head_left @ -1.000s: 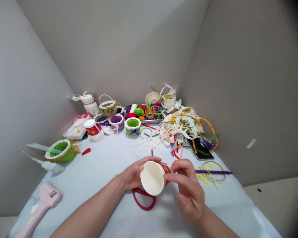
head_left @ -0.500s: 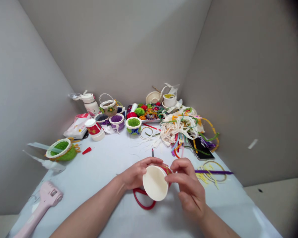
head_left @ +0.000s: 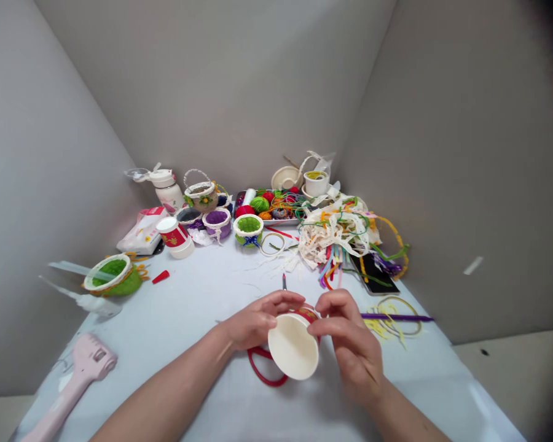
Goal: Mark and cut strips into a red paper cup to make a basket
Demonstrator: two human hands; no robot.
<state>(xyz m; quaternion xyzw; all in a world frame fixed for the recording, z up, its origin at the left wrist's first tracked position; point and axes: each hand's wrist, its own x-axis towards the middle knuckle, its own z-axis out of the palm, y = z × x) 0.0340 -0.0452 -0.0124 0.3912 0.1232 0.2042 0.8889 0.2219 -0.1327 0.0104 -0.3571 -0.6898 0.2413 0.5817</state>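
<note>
A paper cup [head_left: 294, 347], white inside with a red and gold printed outside, is tilted so its mouth faces me. My left hand [head_left: 258, 320] is closed around its left and far side. At the right rim my right hand [head_left: 350, 344] grips the cup with bent thumb and fingers. Under the cup lie red-handled scissors [head_left: 266, 369] on the table; part of the handle is hidden. A pen-like dark object with a red tip [head_left: 284, 282] points out just beyond my left fingers.
Left are a pink glue gun [head_left: 90, 368], a green woven basket [head_left: 115, 276] and a stack of paper cups [head_left: 176, 238]. Farther back sit small baskets [head_left: 217, 224] and a tray of yarn balls [head_left: 260, 205]. Right lie tangled yarn scraps [head_left: 332, 230], a phone [head_left: 376, 277] and a purple stick [head_left: 410, 318].
The cup has shifted slightly right and down, and its mouth has turned a little further downward. Both hands remain on it.
</note>
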